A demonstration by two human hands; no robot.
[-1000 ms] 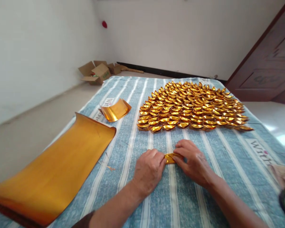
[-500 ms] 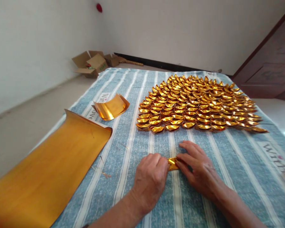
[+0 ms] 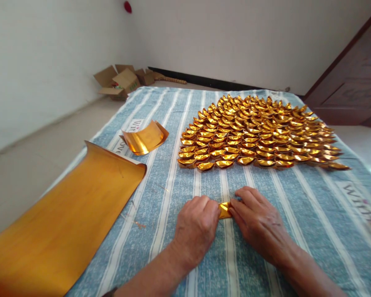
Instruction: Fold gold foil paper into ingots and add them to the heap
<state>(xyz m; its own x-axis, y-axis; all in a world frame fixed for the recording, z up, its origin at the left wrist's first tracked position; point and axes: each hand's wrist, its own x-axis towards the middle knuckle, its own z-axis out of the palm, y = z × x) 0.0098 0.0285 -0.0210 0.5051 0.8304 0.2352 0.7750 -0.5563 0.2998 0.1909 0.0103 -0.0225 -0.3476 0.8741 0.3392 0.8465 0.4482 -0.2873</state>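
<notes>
A small folded piece of gold foil paper (image 3: 225, 210) lies across a white stripe of the cloth, between my two hands. My left hand (image 3: 196, 225) is closed over its left end, knuckles up. At the right end, my right hand (image 3: 256, 218) pinches the paper with thumb and forefinger, its other fingers bent above. Both ends of the piece are hidden under the fingers. Beyond my hands stand many gold paper ingots (image 3: 247, 136), packed in close rows.
A large gold sheet (image 3: 68, 214) covers the left of the striped blue cloth (image 3: 160, 198). A curved stack of small gold sheets (image 3: 145, 138) sits behind it, with thin scraps (image 3: 139, 225) nearby. Open cardboard boxes (image 3: 120, 84) stand on the floor beyond; a door (image 3: 346, 90) is at right.
My right hand's fingers have drawn closer together, and its thumb has come up against the gold paper. The left hand keeps its grip. The camera view has shifted slightly.
</notes>
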